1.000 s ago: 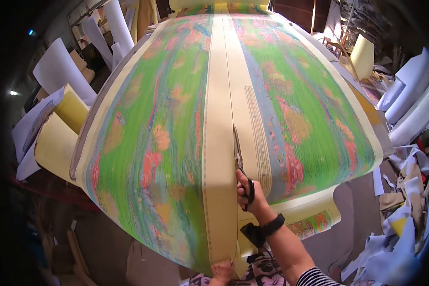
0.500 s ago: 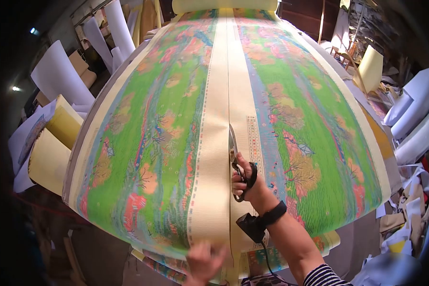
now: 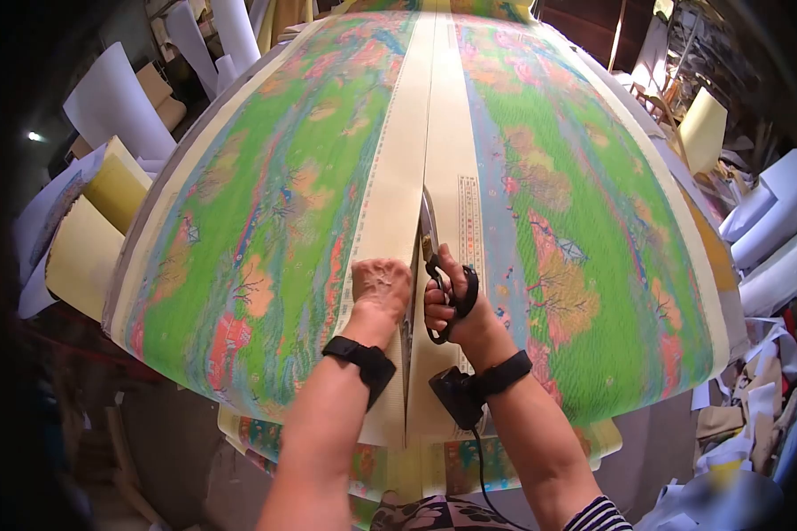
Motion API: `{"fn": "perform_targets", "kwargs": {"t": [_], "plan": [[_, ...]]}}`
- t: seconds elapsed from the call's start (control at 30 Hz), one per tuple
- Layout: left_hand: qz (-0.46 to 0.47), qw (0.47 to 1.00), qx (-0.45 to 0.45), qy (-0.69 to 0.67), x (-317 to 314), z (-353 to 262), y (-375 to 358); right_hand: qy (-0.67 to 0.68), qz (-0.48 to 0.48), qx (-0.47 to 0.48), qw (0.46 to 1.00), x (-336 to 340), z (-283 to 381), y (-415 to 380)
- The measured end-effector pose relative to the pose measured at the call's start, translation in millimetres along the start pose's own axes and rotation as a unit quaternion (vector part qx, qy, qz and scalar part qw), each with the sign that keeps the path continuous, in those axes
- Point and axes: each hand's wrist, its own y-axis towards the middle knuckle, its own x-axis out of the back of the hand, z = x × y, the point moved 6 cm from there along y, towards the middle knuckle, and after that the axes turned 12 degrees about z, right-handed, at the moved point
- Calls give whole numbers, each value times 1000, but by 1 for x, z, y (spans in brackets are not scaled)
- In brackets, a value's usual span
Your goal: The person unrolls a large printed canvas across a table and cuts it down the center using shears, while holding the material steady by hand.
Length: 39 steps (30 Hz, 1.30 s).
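Observation:
A large patterned sheet [image 3: 328, 177], green with pink and orange trees, covers the table, with a plain cream strip down its middle. My right hand [image 3: 456, 296] is wrapped round the black handles of a pair of scissors [image 3: 429, 226], whose blades point away along a slit in the strip. Below the blades the slit widens into a narrow dark gap. To its left my left hand [image 3: 383, 283] rests on the cream strip with its fingers curled under, so what they hold, if anything, is hidden.
Large white rolls [image 3: 119, 102] and yellow rolls [image 3: 84, 252] stand at the left. Further rolls [image 3: 775, 199] and a heap of scraps [image 3: 753, 398] lie at the right. A cable [image 3: 483, 469] hangs from the device on my right wrist.
My left hand has moved up from the near edge onto the strip beside the scissors. The slit has opened wider below the blades. The sheet sits slightly differently in view.

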Motion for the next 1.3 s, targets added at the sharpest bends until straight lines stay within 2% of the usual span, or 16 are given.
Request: {"fn": "perform_targets", "kwargs": {"t": [0.03,0.1,0.17,0.2,0.37,0.53,0.67,0.73,0.9,1.03,1.23,1.27,1.3], "plan": [[-18,999,-32,30,2,-5,-4,-38,-33,23,998,2,-2,-2],[-29,998,-42,35,12,-5,-13,-37,-46,29,998,-5,-8,-7],[-42,998,-33,-33,12,2,-17,-57,-54,52,996,-7,-8,-13],[-77,996,-37,-38,16,6,-23,-43,-65,55,995,-12,-9,-15],[-68,993,-28,-88,10,9,-20,-4,-70,54,996,-16,-10,-15],[-61,985,-48,-152,-1,18,-15,-58,-121,56,989,-16,-9,-17],[-27,986,-58,-151,-4,24,-16,-91,-137,48,985,-23,-12,-10],[-27,977,-77,-195,-1,25,-13,-89,-128,50,986,-25,-4,-1],[23,972,-67,-223,-13,29,-14,-83,-151,47,984,-32,60,46],[46,970,-57,-233,-27,33,21,-84,-163,22,983,-26,136,108],[27,964,-53,-259,-108,37,19,-99,-149,62,982,-10,195,179],[78,968,-32,-238,-123,37,22,-98,-148,62,982,-7,208,194],[78,968,-30,-237,-128,35,23,-106,-147,63,981,-7,223,210]]}}
